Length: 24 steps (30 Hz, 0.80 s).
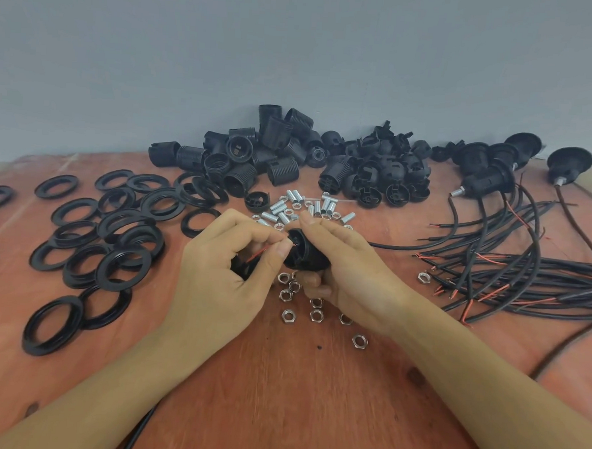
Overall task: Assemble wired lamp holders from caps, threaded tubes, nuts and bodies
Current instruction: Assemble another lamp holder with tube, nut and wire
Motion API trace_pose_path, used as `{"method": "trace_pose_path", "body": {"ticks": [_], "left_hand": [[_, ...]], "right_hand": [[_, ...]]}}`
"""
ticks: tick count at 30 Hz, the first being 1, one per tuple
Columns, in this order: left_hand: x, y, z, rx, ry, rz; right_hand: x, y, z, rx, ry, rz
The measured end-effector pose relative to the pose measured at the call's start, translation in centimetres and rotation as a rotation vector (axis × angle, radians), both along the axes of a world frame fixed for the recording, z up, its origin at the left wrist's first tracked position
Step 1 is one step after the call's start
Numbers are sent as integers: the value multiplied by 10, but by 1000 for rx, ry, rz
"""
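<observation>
Over the bench (296,396), my right hand (347,275) grips the lamp holder body (305,254), seemingly light and stiff, round its sides; beside it, my left hand (224,265) pinches its limp red wire (257,255) near the tip.

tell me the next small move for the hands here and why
Probably push the red wire a little further into the black holder piece. The left hand pinches the wire with its tip right at the piece's opening, and the right hand grips the piece, turned toward it. How far the tip is in cannot be seen.
</observation>
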<state>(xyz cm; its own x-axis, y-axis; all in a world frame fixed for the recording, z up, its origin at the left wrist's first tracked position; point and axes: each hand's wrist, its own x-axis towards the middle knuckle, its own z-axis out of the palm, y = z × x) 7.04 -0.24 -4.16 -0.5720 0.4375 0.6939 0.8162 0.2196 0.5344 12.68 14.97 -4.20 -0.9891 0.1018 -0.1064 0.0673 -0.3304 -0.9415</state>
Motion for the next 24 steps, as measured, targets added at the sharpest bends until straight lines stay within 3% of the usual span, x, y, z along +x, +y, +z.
{"method": "trace_pose_path", "body": {"ticks": [11,24], "left_hand": [[1,1,0,29,5,-14],[2,0,1,34,-72,-9]], "right_hand": [[4,-3,-1,245,104,-111],[4,-4,2,275,128,-158]]}}
